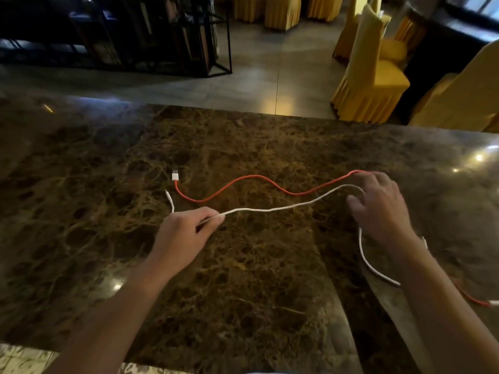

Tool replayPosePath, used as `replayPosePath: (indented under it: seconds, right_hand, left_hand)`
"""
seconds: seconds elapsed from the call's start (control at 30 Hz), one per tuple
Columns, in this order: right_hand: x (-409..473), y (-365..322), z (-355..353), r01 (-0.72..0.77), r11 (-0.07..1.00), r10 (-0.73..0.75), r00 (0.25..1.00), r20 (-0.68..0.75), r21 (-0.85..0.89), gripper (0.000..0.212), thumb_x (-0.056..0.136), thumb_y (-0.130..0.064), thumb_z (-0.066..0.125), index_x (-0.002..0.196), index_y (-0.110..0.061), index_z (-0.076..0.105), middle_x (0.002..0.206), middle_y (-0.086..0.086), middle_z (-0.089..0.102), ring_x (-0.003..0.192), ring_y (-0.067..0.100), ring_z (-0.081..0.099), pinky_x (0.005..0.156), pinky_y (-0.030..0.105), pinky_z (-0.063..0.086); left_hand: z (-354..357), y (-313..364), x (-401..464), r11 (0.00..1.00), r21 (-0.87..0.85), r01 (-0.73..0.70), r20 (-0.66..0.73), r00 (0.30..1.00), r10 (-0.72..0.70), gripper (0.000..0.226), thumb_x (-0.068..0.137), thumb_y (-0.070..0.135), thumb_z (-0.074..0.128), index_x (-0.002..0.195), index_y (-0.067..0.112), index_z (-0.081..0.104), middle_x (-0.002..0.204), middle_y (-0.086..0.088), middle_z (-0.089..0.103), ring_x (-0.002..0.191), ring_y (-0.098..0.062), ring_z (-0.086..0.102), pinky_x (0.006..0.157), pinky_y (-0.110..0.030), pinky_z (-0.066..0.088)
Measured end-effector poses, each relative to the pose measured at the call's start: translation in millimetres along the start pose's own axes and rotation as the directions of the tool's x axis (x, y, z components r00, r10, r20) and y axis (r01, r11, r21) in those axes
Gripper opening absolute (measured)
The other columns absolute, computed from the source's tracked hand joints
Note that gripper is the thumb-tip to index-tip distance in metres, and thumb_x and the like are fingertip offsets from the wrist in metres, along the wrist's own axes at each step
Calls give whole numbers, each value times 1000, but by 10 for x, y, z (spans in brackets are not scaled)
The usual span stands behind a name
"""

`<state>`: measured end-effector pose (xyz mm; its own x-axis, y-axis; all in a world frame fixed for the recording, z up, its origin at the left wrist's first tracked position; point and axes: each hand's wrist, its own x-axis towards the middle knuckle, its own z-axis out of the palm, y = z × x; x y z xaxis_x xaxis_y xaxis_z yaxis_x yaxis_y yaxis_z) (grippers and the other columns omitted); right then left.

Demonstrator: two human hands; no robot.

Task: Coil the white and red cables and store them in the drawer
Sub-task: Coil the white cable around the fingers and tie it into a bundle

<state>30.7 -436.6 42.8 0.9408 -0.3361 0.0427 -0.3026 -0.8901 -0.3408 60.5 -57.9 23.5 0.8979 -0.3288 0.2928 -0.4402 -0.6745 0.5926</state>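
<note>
The white cable (270, 210) is lying stretched across the middle of the bench (243, 279), running from a small plug end at the left, through the left hand (186, 236), and rising in a shallow curve to the right hand (378, 209). The left hand is pinching it between thumb and curled fingers, lifting that stretch slightly off the surface. Past the right hand the white cable is reappearing near the wrist, looping toward the near right and passing under the forearm.

The red cable (243, 182) is lying just beyond the white one, snaking in a wave from its white USB plug (175, 175) at the left to the far side of the right hand, where it is disappearing beneath the fingers. Another short piece of red is showing at the near right edge of the bench, ending in a white tip.

The right hand is hovering or resting over both cables with fingers spread and only loosely bent; whether it is actually gripping either cable I cannot tell, since the palm is hiding the contact.

The bench is a dark brown marble slab with golden veining, glinting with small light reflections. Beyond its far edge a tiled floor (256, 76) is showing, with chairs in yellow covers (372, 76) standing at the far right and a dark metal rack (162, 36) at the far left.
</note>
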Motion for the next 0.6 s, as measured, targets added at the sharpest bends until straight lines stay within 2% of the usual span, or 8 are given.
replayPosePath:
  seconds: [0.07, 0.13, 0.2, 0.27, 0.33, 0.4, 0.47, 0.6]
  right_hand:
    - [-120, -277, -3, 180, 977, -180, 984, -16, 110, 54, 93, -24, 70, 144, -14, 56, 150, 10, 52, 140, 31, 47, 115, 46, 39]
    - [-253, -621, 10, 342, 904, -364, 930, 42, 258, 50, 96, -34, 69, 143, -19, 58, 149, 1, 53, 140, 19, 48, 116, 40, 41]
    - [-352, -908, 84, 442, 815, -521, 842, 139, 374, 49, 98, -46, 63, 139, -21, 61, 143, -2, 60, 134, 13, 55, 113, 37, 46]
    - [-423, -1082, 163, 467, 754, -604, 769, 208, 462, 44, 100, -50, 55, 129, -20, 68, 125, -5, 71, 117, 9, 65, 100, 33, 53]
    - [-438, -1131, 183, 425, 727, -601, 774, 200, 539, 34, 102, -49, 55, 110, -22, 75, 95, -11, 74, 87, 3, 68, 76, 30, 55]
    - [-414, -1084, 184, 397, 724, -556, 820, 136, 564, 25, 100, -43, 64, 89, -24, 74, 71, -10, 66, 65, 6, 61, 60, 33, 50]
    - [-395, -1010, 135, 324, 682, -493, 866, 84, 656, 27, 99, -34, 69, 76, -21, 69, 61, -10, 57, 56, 4, 49, 55, 30, 42]
    - [-249, -784, -81, 154, 517, -265, 964, -13, 842, 34, 103, -23, 65, 70, -11, 65, 56, -3, 43, 51, 9, 35, 49, 25, 28]
  left_hand:
    - [115, 136, 7, 999, -54, -7, 44, 999, 10, 14, 98, 32, 70, 101, 24, 80, 82, 17, 76, 75, -1, 70, 68, -19, 54]
    - [191, 305, 27, 992, -129, -17, 93, 995, 29, 16, 99, 33, 69, 104, 23, 80, 79, 22, 72, 73, 4, 68, 64, -15, 51]
    - [222, 486, 43, 974, -227, 4, 149, 988, 31, 19, 100, 33, 67, 108, 21, 79, 71, 31, 65, 68, 10, 65, 62, -9, 46]
    - [211, 602, 58, 948, -318, 30, 188, 982, 32, 22, 100, 35, 62, 109, 20, 76, 66, 30, 63, 61, 3, 65, 58, -10, 46]
    - [178, 614, 63, 931, -360, 64, 189, 982, 6, 18, 100, 32, 63, 107, 20, 75, 66, 23, 65, 59, -4, 65, 57, -12, 48]
    - [147, 546, 37, 926, -363, 98, 182, 983, -33, 16, 100, 27, 67, 106, 17, 77, 67, 19, 66, 62, -3, 65, 59, -11, 46]
    - [121, 446, -16, 936, -334, 108, 170, 984, -53, 10, 98, 26, 70, 100, 20, 78, 70, 19, 67, 64, -1, 64, 59, -9, 44]
    - [84, 255, -102, 946, -297, 127, 129, 987, -92, 9, 99, 28, 65, 94, 30, 72, 72, 16, 68, 62, -7, 65, 61, -11, 47]
